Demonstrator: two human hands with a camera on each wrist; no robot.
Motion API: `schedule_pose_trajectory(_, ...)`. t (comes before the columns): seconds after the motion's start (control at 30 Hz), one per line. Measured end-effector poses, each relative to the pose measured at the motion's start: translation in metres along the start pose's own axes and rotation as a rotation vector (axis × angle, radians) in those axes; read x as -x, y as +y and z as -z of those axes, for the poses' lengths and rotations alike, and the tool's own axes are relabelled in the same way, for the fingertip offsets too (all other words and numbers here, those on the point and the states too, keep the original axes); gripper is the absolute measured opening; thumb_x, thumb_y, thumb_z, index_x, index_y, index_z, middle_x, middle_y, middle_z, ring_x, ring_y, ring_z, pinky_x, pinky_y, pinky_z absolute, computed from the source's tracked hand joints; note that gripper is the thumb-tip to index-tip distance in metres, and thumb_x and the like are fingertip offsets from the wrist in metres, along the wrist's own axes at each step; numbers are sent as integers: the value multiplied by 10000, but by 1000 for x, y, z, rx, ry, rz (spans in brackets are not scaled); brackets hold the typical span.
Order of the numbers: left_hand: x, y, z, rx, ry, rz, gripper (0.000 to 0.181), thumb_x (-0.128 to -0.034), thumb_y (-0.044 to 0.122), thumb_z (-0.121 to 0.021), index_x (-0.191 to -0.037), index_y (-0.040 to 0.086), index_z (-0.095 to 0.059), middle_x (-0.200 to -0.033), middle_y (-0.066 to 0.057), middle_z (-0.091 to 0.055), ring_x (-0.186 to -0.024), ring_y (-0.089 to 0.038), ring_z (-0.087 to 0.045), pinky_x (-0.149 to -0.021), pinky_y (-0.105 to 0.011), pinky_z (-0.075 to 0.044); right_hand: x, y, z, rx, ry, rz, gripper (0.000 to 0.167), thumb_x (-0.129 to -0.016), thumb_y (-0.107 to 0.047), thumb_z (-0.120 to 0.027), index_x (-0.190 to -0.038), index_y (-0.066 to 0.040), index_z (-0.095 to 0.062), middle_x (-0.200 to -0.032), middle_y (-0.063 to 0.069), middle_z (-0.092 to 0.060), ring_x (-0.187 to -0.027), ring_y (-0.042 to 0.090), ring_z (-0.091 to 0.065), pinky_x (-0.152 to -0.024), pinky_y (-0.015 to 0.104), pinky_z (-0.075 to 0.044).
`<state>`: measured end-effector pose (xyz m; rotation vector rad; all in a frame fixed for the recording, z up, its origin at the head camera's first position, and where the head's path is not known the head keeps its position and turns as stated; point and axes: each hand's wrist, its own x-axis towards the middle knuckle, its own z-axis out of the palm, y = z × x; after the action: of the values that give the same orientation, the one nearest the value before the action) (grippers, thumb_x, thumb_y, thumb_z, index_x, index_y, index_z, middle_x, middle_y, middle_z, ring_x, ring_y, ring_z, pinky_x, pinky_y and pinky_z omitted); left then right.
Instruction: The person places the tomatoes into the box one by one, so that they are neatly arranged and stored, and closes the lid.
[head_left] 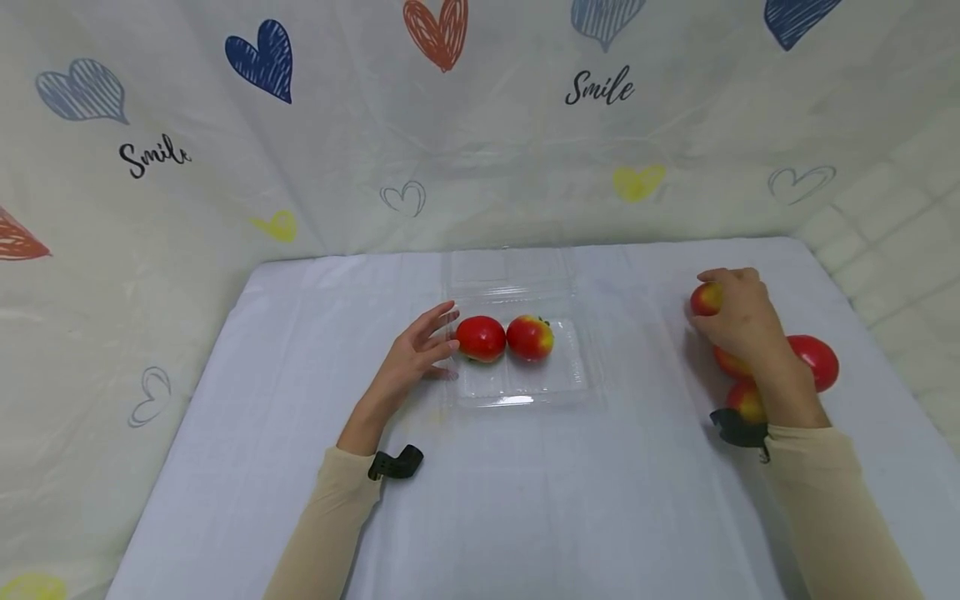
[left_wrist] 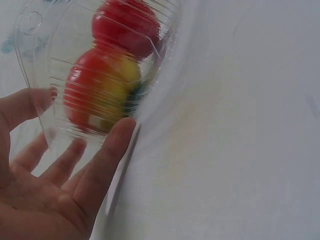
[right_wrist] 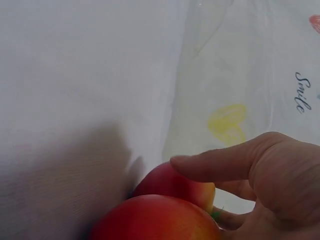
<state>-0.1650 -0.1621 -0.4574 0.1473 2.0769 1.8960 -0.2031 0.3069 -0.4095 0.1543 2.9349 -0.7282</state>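
A clear plastic container (head_left: pixel 517 379) stands on the table with its lid (head_left: pixel 510 268) folded back. Inside, a red apple (head_left: pixel 482 339) and a red-and-yellow apple (head_left: pixel 531 338) sit side by side. My left hand (head_left: pixel 412 354) is at the container's left side, fingers spread; in the left wrist view its fingertips (left_wrist: pixel 122 127) are against the clear wall. Over at the right, my right hand (head_left: pixel 738 312) grips another red-and-yellow apple (head_left: pixel 705 300) between thumb and fingers. In the right wrist view, the thumb (right_wrist: pixel 210 165) lies on top of that apple (right_wrist: pixel 172 184).
Close to my right wrist lie more apples: a red one (head_left: pixel 816 362), one partly hidden under the hand (head_left: pixel 729 362), and a red-and-yellow one (head_left: pixel 746 402). A white cloth covers the table (head_left: pixel 540 500). A curtain printed with hearts (head_left: pixel 510 150) hangs behind it.
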Motion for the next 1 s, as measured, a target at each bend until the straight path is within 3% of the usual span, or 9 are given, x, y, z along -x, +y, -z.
schedule_pose_trajectory(0.2,-1,0,0,-6,8,1,683,-1004,236,-693,-1609,305,-383,-1641,48,-446,-1509,-297,-453,-830,-369,-657,-1,1,3,2,20,-46,722,-898,-64,-720,-1526,37,-378,-1440,414,-298,-1251,577,-353,-1036,754,-450)
schedule_pose_trajectory(0.47,-1,0,0,-4,4,3,689,-1000,242,-695,-1610,298,-380,-1644,45,-445,-1514,-295,-448,-838,-369,-656,1,8,8,-64,-13,-69,778,-959,-191,-718,-1595,-16,-305,-1504,394,-337,-1304,571,-336,-1077,778,-393)
schedule_pose_trajectory(0.73,-2,-2,1,-3,-2,2,692,-999,241,-696,-1612,296,-380,-1648,46,-440,-1514,-309,-445,-836,-389,-658,4,9,7,-136,-17,-10,888,-976,-311,-716,-1647,-47,-199,-1589,360,-282,-1359,550,-319,-1077,781,-393)
schedule_pose_trajectory(1.0,-1,-2,1,-14,7,6,689,-994,258,-703,-1605,316,-389,-1637,56,-452,-1508,-280,-458,-838,-372,-655,8,-5,8,-183,11,-15,934,-980,-390,-704,-1651,-30,-163,-1616,339,-263,-1384,539,-345,-1073,742,-439)
